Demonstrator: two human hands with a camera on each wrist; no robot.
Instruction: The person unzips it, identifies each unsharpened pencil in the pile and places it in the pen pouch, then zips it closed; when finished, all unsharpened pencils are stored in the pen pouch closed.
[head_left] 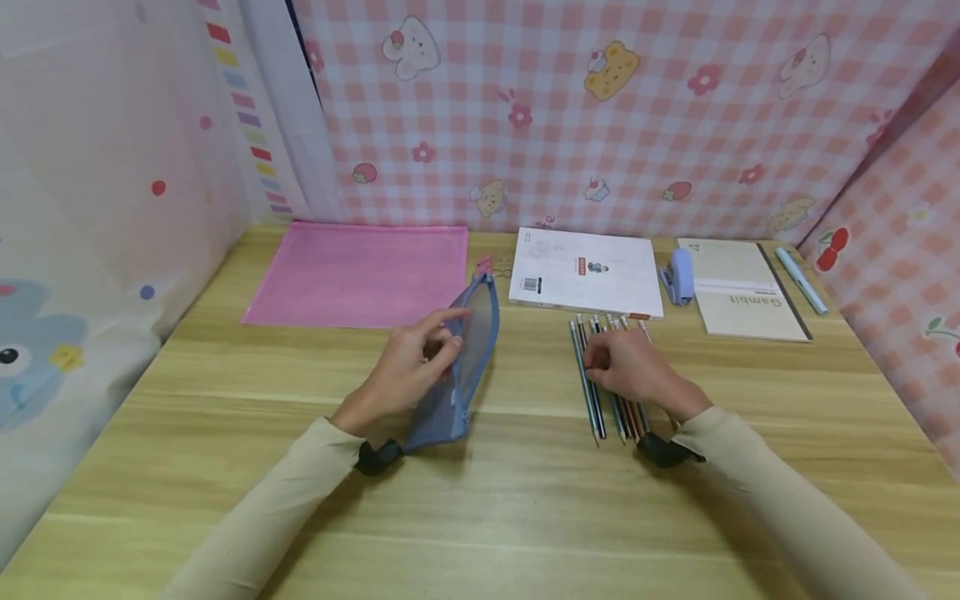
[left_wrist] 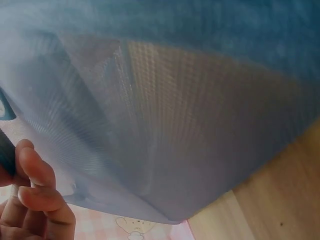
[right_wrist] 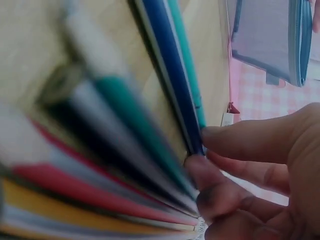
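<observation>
Pink gingham cloth is hung behind a wood-grain bench. Pencils are laid beneath the right hand, 2 of them, blue and teal, being pinched by its fingertips. Well apart, a gaping blue mesh pouch is gripped at its edge by the left hand. "Gambit" can be read, upside down, on a notebook. Long axes are set roughly front to back, sharpened tips pointed toward the person.
</observation>
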